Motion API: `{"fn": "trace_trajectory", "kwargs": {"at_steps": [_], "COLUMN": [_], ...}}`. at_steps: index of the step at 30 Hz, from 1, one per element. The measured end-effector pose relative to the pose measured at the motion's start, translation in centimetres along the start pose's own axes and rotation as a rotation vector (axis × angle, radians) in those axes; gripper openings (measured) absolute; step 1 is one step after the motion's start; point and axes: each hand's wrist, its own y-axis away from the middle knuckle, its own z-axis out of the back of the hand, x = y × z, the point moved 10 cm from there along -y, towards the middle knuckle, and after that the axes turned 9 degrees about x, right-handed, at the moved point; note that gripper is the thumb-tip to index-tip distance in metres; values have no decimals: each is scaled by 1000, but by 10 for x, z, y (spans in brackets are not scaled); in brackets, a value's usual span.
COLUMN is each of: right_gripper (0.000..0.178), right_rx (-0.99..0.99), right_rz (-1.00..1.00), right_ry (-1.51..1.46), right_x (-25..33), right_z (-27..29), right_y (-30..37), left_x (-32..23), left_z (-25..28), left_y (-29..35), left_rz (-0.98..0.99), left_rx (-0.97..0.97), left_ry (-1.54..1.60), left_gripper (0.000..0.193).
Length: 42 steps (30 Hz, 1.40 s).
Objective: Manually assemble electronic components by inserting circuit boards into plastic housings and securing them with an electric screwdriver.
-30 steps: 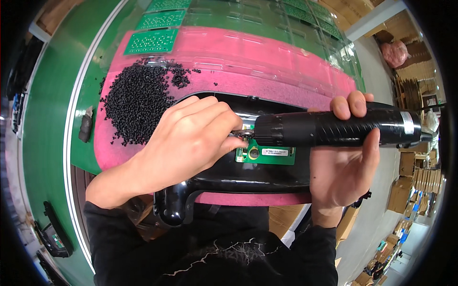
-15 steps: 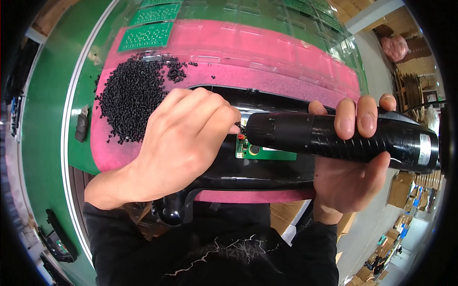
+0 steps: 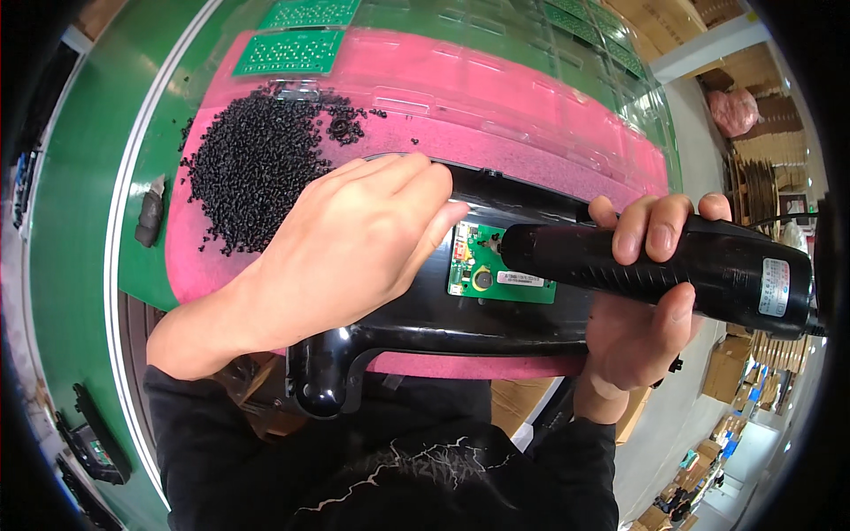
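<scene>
A black plastic housing lies across the pink mat in front of me, its open side up. Inside it sits a green circuit board with small components and a white label. My right hand grips a black electric screwdriver, held nearly level with its nose over the board's right part. Whether its bit touches a screw I cannot make out. My left hand hovers over the housing's left part, fingers curled together beside the board. What they pinch, if anything, is hidden.
A heap of small black screws covers the left of the pink mat. Clear plastic trays and green circuit boards lie beyond. A dark wrapped lump rests at the left edge. Cardboard boxes stand at right.
The screwdriver's nose has drawn back to the right, uncovering more of the circuit board. My left fingers have risen slightly off the board's left edge. The whole view has shifted a little.
</scene>
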Motion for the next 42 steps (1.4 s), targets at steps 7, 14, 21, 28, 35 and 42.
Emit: {"fn": "trace_trajectory", "kwargs": {"at_steps": [7, 14, 21, 28, 35, 42], "right_gripper": [72, 83, 90, 86, 77, 71], "right_rx": [90, 122, 257, 252, 182, 119], "right_rz": [-68, -245, -276, -251, -164, 88], "right_ry": [150, 136, 93, 63, 11, -347], "right_x": [-10, -30, -40, -41, -30, 3], "right_z": [-13, -28, -33, -38, -32, -21], "right_y": [-12, -25, -30, -28, -16, -8], "left_x": [-1, 3, 1, 3, 2, -1], "left_z": [-8, -12, -14, -17, -15, -10], "left_y": [3, 6, 8, 4, 5, 3], "left_rz": [-93, -90, -98, -80, -98, -108], "left_rx": [55, 105, 139, 199, 169, 127], "left_ry": [-31, 25, 6, -28, 48, 182], "left_gripper": [11, 16, 17, 19, 22, 23]}}
